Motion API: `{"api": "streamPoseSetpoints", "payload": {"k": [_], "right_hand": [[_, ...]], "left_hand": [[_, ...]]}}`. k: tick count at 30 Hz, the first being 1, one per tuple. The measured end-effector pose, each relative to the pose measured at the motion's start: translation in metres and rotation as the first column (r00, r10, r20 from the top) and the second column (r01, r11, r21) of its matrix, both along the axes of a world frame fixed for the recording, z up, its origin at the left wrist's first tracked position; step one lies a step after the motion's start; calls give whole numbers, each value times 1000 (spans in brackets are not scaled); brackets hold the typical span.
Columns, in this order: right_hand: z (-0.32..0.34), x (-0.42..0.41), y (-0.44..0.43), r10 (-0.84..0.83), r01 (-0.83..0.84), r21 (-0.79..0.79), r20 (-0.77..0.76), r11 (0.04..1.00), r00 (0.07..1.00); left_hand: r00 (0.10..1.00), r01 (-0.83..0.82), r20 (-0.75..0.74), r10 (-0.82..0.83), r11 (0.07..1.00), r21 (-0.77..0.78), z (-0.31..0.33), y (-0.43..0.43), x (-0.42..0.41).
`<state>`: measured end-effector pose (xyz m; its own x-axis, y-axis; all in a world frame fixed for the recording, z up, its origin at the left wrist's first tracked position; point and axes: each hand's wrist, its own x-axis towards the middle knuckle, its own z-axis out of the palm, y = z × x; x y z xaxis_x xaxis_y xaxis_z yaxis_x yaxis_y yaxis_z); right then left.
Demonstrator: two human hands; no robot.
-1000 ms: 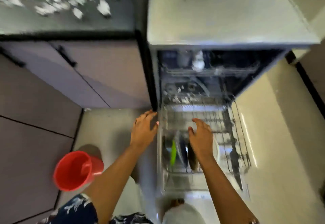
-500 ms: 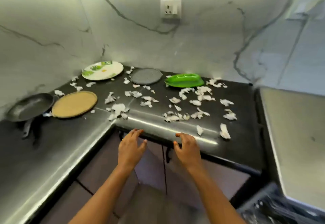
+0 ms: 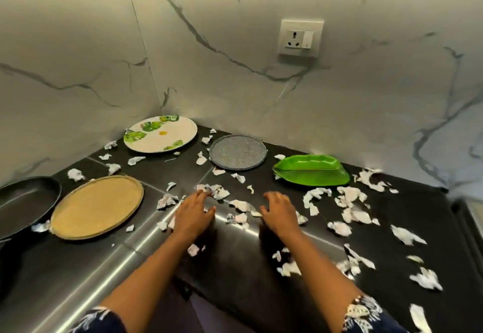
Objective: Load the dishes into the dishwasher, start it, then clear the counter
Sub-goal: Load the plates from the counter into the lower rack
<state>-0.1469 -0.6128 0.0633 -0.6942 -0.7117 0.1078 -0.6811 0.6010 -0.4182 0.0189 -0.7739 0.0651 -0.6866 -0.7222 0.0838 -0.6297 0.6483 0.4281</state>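
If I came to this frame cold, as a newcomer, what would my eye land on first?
Torn white paper scraps littering the black counter stand out first, thickest toward the right. Next comes the bright green leaf-shaped dish by the back wall, right of a grey plate. At centre, the left hand and right hand reach open-fingered over the scraps.

Head view down onto counter (image 3: pixel 418 215)

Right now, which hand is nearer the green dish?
Right. The right hand is just in front of the green dish, slightly to its left; the left hand is farther left, closer to the tan plate.
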Motion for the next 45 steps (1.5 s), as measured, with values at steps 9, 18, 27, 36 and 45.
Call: {"api": "streamPoseSetpoints", "payload": {"k": [9, 18, 27, 36, 45], "right_hand": [[-14, -103, -69, -114, 129, 139, -106, 982, 988], [-32, -106, -45, 41, -45, -60, -72, 997, 997], [2, -115, -36, -23, 26, -52, 57, 998, 998], [7, -167, -30, -630, 625, 86, 165, 776, 759], [23, -184, -23, -566, 682, -106, 475, 723, 674]], "left_hand": [[970, 170, 181, -163, 985, -27, 2, -76, -129], [965, 194, 200, -169, 974, -116, -31, -79, -119], [993, -91, -75, 86, 993, -68, -18, -86, -101], [924, -380, 80, 374, 876, 296, -9, -115, -138], [825, -340, -256, 504, 805, 486, 11, -114, -152]]}}
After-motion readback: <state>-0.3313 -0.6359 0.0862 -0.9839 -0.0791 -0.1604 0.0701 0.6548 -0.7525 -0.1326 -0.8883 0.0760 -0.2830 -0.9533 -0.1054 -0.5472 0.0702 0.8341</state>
